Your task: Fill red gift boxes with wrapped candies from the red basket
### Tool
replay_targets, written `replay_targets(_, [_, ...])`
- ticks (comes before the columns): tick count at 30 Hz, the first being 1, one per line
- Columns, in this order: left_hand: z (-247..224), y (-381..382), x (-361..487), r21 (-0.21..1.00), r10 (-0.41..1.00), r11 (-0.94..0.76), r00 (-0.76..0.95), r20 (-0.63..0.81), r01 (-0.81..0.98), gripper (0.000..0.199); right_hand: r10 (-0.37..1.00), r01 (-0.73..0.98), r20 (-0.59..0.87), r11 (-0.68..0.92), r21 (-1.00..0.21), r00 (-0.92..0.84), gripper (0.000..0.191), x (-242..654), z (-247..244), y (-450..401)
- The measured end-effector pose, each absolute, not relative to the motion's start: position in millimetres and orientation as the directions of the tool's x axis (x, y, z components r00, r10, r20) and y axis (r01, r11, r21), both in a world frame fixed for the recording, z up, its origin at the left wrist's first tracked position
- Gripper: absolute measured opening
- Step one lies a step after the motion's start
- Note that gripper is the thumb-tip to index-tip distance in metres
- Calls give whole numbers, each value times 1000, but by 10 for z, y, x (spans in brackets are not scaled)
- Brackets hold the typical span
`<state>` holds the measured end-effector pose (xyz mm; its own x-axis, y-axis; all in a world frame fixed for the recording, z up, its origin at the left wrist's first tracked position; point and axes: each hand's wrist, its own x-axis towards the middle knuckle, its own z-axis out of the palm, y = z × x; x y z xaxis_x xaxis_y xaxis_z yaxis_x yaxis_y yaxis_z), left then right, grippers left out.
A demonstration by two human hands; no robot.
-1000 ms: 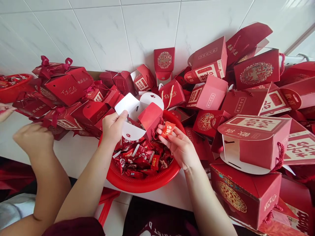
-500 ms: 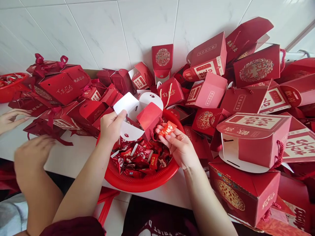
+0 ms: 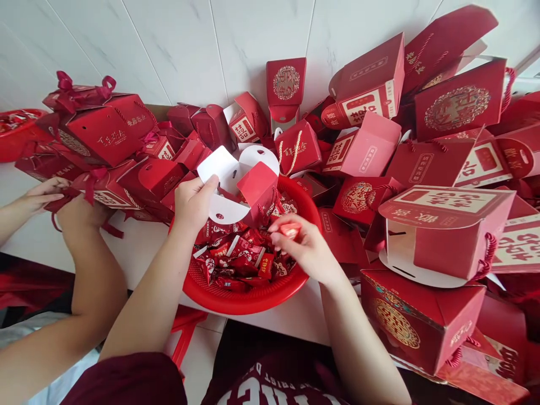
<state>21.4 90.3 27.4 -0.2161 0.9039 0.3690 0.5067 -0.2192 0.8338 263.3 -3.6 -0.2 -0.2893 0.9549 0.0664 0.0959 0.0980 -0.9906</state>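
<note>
My left hand (image 3: 194,203) grips a red paper gift box (image 3: 257,188) by a white inner flap, its flaps spread wide at the top. The box is held over a red plastic basket (image 3: 253,304) filled with wrapped candies (image 3: 240,256). Above the basket's right side, my right hand (image 3: 310,247) is closed with an orange-red wrapped candy (image 3: 291,229) in its fingers, just right of the box. A twisted red cord handle hangs from the box's side. What lies inside the box is mostly hidden.
Many red gift boxes (image 3: 295,147) are piled along the tiled wall, with a tall stack (image 3: 422,320) close on the right. At left, a co-worker's hands (image 3: 82,216) handle a ribbon-tied box. Another red basket (image 3: 19,132) stands at the far left.
My right hand has turned from palm-up to palm-down, its fingers closing over the candy. My left hand still holds the box. The co-worker's hands have come together at the ribbon-tied box.
</note>
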Motion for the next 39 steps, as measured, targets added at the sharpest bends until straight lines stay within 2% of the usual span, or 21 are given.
replay_targets(1, [272, 904, 211, 837, 907, -216, -213, 362, 503, 40, 923, 358, -7, 143, -923, -386, 16, 2612, 47, -45])
replay_targets(2, [271, 903, 209, 840, 911, -211, -211, 355, 500, 39, 884, 592, -114, 204, -779, -454, 18, 2576, 92, -52])
replay_targets(3, [269, 901, 208, 843, 914, -205, -211, 347, 498, 39, 855, 775, -234, 263, -574, -464, 18, 2528, 129, -55])
replay_targets(5, [268, 894, 208, 848, 920, -194, -209, 332, 493, 38, 844, 882, -340, 281, -379, -415, 18, 2410, 167, -50])
replay_targets(8, [263, 883, 208, 850, 924, -189, -204, 323, 491, 38, 850, 905, -357, 274, -326, -387, 17, 2272, 147, -28])
replay_targets(12, [257, 877, 204, 849, 924, -196, -198, 327, 490, 39, 868, 881, -280, 300, -365, -411, 14, 2324, 84, -1])
replay_targets(13, [255, 877, 201, 851, 924, -200, -195, 328, 486, 40, 871, 852, -247, 292, -434, -424, 13, 2374, 69, 4])
replay_targets(15, [250, 881, 196, 854, 927, -206, -186, 327, 477, 40, 885, 687, -166, 207, -696, -434, 20, 2485, 36, 14])
replay_targets(17, [244, 888, 190, 855, 928, -204, -184, 324, 477, 40, 910, 354, -100, 54, -934, -402, 29, 2583, 4, 22])
replay_targets(18, [242, 891, 189, 854, 929, -202, -184, 322, 480, 40, 921, 189, -82, -10, -982, -382, 33, 2619, -8, 25])
replay_targets(20, [240, 895, 190, 851, 929, -197, -185, 321, 487, 40, 930, 0, -64, -69, -998, -361, 36, 2660, -23, 27])
replay_targets(22, [243, 893, 197, 848, 927, -198, -186, 324, 491, 40, 936, -79, -49, -82, -994, -347, 35, 2669, -24, 25])
replay_targets(29, [266, 872, 219, 855, 931, -185, -191, 310, 485, 39, 950, -164, -57, -112, -980, -308, 37, 2630, -32, 34])
replay_targets(33, [265, 865, 211, 858, 940, -167, -184, 287, 485, 41, 967, -282, -19, -93, -955, -255, 35, 2626, -89, 36])
replay_targets(36, [280, 847, 216, 847, 942, -159, -178, 283, 507, 43, 985, -375, -25, -89, -923, -174, 30, 2620, -147, 34])
replay_targets(39, [305, 822, 228, 837, 946, -161, -158, 281, 523, 44, 996, -394, 26, -8, -919, -81, 32, 2602, -202, 28])
